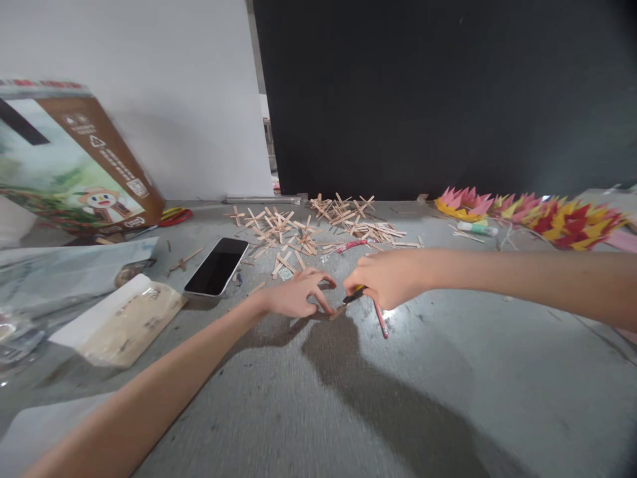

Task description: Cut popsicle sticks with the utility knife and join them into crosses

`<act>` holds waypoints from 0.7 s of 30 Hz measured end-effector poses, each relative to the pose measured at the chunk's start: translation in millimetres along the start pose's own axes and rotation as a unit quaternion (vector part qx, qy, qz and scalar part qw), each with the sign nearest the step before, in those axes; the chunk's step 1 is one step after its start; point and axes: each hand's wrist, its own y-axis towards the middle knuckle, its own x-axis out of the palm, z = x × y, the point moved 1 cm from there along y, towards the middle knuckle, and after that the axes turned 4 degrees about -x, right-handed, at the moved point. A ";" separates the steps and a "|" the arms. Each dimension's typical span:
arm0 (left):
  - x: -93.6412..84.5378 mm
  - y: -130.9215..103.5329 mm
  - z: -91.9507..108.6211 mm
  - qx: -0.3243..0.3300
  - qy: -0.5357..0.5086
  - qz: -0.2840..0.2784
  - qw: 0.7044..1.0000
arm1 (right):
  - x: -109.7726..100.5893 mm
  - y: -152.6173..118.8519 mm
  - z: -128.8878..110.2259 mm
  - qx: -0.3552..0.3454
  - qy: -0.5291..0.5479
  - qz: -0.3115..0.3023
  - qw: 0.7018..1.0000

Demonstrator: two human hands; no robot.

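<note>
My right hand (391, 277) is wrapped round a yellow and black cutter (355, 294), its tip pointing down to the left at a small wooden stick (338, 312) on the grey table (279, 398). My left hand (301, 294) presses near that stick, with its fingers curved and spread and a fingertip at the stick's end. Under my right hand a thin red pen-like rod (381, 320) sticks out toward me. Just beyond both hands lies a pile of crossed wooden sticks (281, 229), with a red wrapped piece (352, 245) beside it.
A phone (217, 267), a paper packet (134, 322) and a printed box (84, 159) are at the left. Red-handled scissors (175, 217) lie by the box. Pink, red and yellow paper decorations (562, 219) and a glue stick (476, 229) are at the back right.
</note>
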 end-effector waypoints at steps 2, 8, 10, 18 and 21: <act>2.8 0.1 1.1 0.022 0.006 -0.011 1.000 | 0.0 0.6 -0.4 0.001 0.002 -0.003 1.000; 11.9 9.5 3.9 -0.033 -0.026 0.071 0.997 | 0.4 2.9 -1.5 -0.023 -0.006 0.009 1.000; 17.6 13.7 0.6 -0.059 -0.031 0.132 0.989 | 0.2 5.3 -0.2 -0.042 0.009 0.008 0.999; 38.8 17.1 -3.2 -0.025 0.079 0.139 0.987 | 2.7 9.6 2.1 -0.048 0.000 0.006 0.999; 40.4 16.5 -4.0 -0.015 0.100 0.139 0.985 | 3.2 8.4 0.6 -0.049 0.001 0.000 0.999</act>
